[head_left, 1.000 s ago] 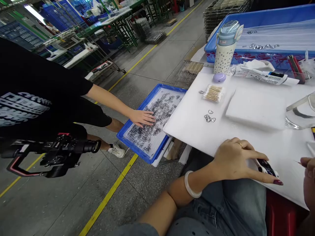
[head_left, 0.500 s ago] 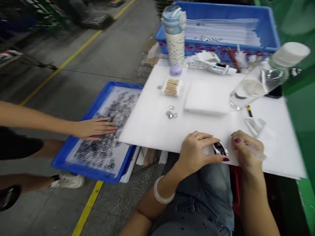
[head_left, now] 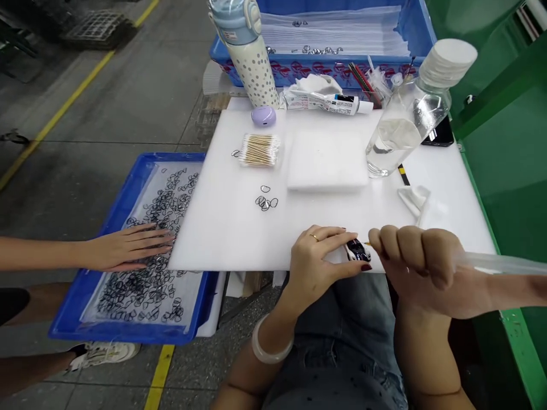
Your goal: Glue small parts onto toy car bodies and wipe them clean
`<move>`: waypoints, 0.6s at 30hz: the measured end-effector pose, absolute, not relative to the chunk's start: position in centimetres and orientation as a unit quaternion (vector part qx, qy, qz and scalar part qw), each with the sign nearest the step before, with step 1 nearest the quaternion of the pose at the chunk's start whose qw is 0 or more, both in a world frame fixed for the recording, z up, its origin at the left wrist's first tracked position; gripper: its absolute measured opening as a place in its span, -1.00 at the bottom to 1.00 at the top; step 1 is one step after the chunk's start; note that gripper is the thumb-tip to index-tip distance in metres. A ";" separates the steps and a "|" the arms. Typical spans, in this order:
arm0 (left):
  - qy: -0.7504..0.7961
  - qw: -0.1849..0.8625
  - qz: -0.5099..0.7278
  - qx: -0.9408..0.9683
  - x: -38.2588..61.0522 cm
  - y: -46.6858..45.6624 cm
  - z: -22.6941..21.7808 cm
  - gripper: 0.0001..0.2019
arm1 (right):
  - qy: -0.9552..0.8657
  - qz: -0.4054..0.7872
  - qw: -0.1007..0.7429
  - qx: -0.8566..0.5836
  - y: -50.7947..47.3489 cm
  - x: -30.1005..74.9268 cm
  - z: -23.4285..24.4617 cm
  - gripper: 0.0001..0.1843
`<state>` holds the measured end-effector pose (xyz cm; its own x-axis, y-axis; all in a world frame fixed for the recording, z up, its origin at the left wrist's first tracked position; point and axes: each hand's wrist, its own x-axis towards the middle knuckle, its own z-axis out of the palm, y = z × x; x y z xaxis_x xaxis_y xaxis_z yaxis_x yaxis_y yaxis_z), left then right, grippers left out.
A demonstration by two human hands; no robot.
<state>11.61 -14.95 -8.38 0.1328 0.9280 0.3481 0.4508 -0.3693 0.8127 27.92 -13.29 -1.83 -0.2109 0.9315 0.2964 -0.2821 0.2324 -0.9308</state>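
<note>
Fingertips of the left hand [head_left: 314,259] are clamped on a small toy car [head_left: 358,250], thumb near and forefinger far, at the near edge of the white board [head_left: 217,228]. The right hand [head_left: 412,262], just right of the car, has its fingers curled closed around what seems a thin tool [head_left: 367,244], its fine tip next to the car. A translucent tube [head_left: 499,263] runs rightward from that hand; whether it belongs to the tool cannot be told.

The step in hand looks like fine touch work on the car's surface. Going on calls for a motionless left pinch and small, light strokes. Farther left lie cotton swabs [head_left: 260,150] and thin rings [head_left: 265,202]; a co-worker's hand [head_left: 128,247] spreads over more rings in a blue tray [head_left: 123,332].
</note>
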 end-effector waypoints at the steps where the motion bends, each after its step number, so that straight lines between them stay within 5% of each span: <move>1: 0.492 0.272 0.438 0.701 11.6 -14.9 -8.4 -0.57 | -0.545 0.562 0.565 -0.260 -13.3 27.7 -2.0 -0.26; 6: 0.494 0.265 0.437 0.703 11.7 -14.9 -8.3 -0.56 | -0.471 0.617 0.586 -0.232 -13.1 27.0 -2.7 -0.19; 13: 0.494 0.260 0.436 0.706 11.7 -14.9 -8.3 -0.56 | -0.507 0.658 0.504 -0.234 -12.5 28.4 -2.9 -0.19; 18: 0.493 0.256 0.441 0.705 11.7 -14.8 -8.3 -0.55 | -0.447 0.665 0.562 -0.206 -12.7 27.9 -3.6 -0.20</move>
<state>11.69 -14.84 -8.31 0.1259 0.9210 0.3686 0.4693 -0.3827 0.7958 27.86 -12.75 -3.61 -0.2845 0.9313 0.2277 -0.5637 0.0296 -0.8255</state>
